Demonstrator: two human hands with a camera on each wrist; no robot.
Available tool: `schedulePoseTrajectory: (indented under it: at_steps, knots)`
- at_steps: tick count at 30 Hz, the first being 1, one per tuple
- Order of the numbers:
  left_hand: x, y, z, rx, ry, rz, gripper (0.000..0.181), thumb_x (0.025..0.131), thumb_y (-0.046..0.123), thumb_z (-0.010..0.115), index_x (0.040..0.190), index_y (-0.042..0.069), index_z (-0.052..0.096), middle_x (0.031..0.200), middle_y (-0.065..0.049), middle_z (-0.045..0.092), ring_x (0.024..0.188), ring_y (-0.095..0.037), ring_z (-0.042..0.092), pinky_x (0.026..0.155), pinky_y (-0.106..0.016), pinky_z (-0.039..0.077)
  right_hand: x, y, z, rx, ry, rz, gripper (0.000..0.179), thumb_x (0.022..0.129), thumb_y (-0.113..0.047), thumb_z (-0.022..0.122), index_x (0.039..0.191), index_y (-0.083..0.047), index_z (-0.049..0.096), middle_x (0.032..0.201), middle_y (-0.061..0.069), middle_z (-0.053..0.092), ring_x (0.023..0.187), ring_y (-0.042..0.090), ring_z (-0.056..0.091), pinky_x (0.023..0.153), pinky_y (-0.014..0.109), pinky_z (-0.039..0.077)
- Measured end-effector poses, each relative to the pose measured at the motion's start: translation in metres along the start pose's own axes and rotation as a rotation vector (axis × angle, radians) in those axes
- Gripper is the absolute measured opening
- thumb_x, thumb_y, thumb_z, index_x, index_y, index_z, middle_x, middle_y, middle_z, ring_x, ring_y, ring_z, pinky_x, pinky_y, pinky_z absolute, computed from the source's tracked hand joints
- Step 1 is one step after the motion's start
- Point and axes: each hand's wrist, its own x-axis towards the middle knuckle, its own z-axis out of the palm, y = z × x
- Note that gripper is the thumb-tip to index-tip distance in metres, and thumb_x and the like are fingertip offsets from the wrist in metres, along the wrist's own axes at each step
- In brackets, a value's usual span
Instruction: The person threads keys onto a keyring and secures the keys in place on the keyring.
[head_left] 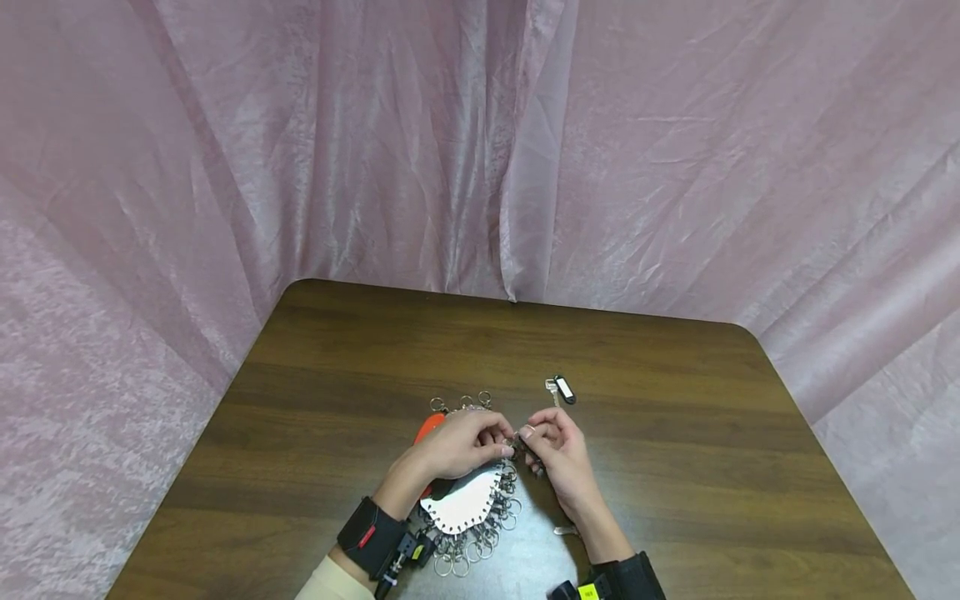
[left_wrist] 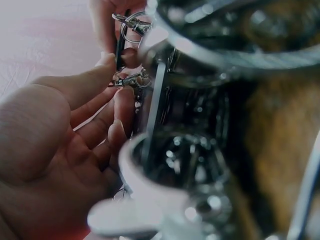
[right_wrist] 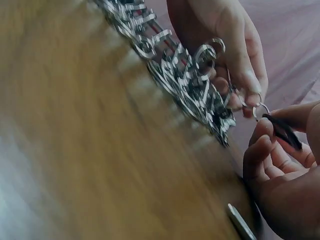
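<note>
A white, mirror-like plate (head_left: 467, 504) with metal snap hooks and split rings (head_left: 452, 565) all round its edge lies under my left arm. My left hand (head_left: 465, 446) reaches over it. Thumb and fingers pinch a small metal snap hook (left_wrist: 129, 80) at the edge nearest my right hand. My right hand (head_left: 558, 454) holds a black key tag (right_wrist: 285, 132) between thumb and fingers. A small ring (right_wrist: 260, 111) at the tag's end comes right up to the left fingertips. In the left wrist view, close, blurred metal hooks hide part of the work.
An orange part (head_left: 429, 425) shows at the plate's left side. Beyond the right hand lie a key (head_left: 552, 388) and a black tag with a white label (head_left: 564, 389). Another key (head_left: 566, 530) lies by the right forearm. A pink curtain (head_left: 420, 150) hangs behind the wooden table (head_left: 690, 433).
</note>
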Motion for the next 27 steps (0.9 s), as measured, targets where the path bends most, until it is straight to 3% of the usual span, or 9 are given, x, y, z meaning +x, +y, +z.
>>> schedulePoseTrajectory:
  at_steps: [4,10,12,19,27]
  knots:
    - [0.000,-0.001,0.001,0.018,-0.006,0.021,0.017,0.100,0.026,0.077,0.114,0.015,0.076,0.091,0.011,0.069,0.081,-0.002,0.063,0.075,-0.025,0.053,-0.001,-0.001,-0.004,-0.136,0.044,-0.035,0.021,0.097,0.005,0.072,0.112,0.009,0.058,0.085,0.015,0.066,0.060,0.015,0.061,0.050,0.024,0.050]
    - [-0.001,0.000,0.002,0.012,-0.013,0.039,0.016,0.100,0.023,0.078,0.114,0.015,0.077,0.090,0.011,0.068,0.080,-0.003,0.063,0.074,-0.025,0.052,-0.001,0.001,-0.008,-0.299,0.044,-0.076,0.010,0.096,0.003,0.073,0.105,0.004,0.069,0.082,0.021,0.068,0.062,0.019,0.064,0.050,0.026,0.053]
    - [-0.001,0.000,0.002,0.007,-0.015,0.041,0.016,0.099,0.022,0.078,0.113,0.014,0.077,0.090,0.010,0.068,0.079,-0.003,0.062,0.073,-0.025,0.052,-0.001,0.001,-0.010,-0.362,0.045,-0.098,0.008,0.095,0.003,0.074,0.103,0.000,0.072,0.083,0.018,0.069,0.064,0.020,0.065,0.052,0.027,0.053]
    - [0.000,-0.001,0.002,0.005,-0.021,0.031,0.018,0.098,0.021,0.080,0.114,0.013,0.077,0.087,0.011,0.066,0.077,-0.002,0.061,0.072,-0.024,0.051,0.000,0.001,-0.016,-0.667,0.029,-0.212,0.009,0.094,-0.006,0.079,0.097,-0.014,0.077,0.092,-0.005,0.074,0.086,0.012,0.066,0.081,0.031,0.051]
    - [-0.001,-0.002,0.000,-0.005,-0.006,0.025,0.021,0.099,0.022,0.079,0.117,0.012,0.077,0.091,0.010,0.067,0.081,-0.003,0.062,0.075,-0.024,0.053,0.002,-0.002,-0.019,-0.809,0.002,-0.288,0.007,0.095,-0.006,0.078,0.097,-0.013,0.077,0.086,-0.010,0.071,0.080,0.010,0.063,0.077,0.033,0.051]
